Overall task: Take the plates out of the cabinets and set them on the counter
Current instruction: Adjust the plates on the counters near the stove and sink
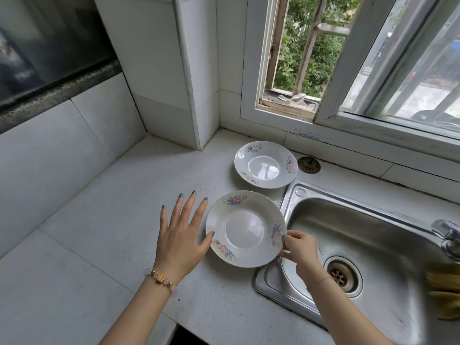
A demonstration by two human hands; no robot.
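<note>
Two round plates sit face up on the white speckled table [119, 220], hollow centres pointing upward; being round, neither has a long axis. The far plate [265, 164] lies flat near the wall under the window [298, 70], just left of a small brown round strainer [309, 165]. It has flower sprays on its rim at the far, right and near-left sides. The near plate [245, 229] is just beside it, nearer the table's front edge. Its right edge reaches over the rim of the steel sink [388, 245], and its three flower sprays sit at the far, right and near-left parts of the rim. Whether it lies quite flat or is slightly raised cannot be told. The left hand [183, 230] is spread palm down over the table just left of this plate. Its fingers are straight and fanned, the thumb tip touches the plate's left rim, and a beaded bracelet [161, 278] circles the wrist. The right hand [298, 247] pinches the plate's right rim between thumb and curled fingers, over the sink's left side. In the sink are a round drain [339, 276], a tap [448, 237] at the right and a yellow cloth [443, 290] near it. Faint blue marks on the window's lower frame are too small to read, and no other writing shows.
</note>
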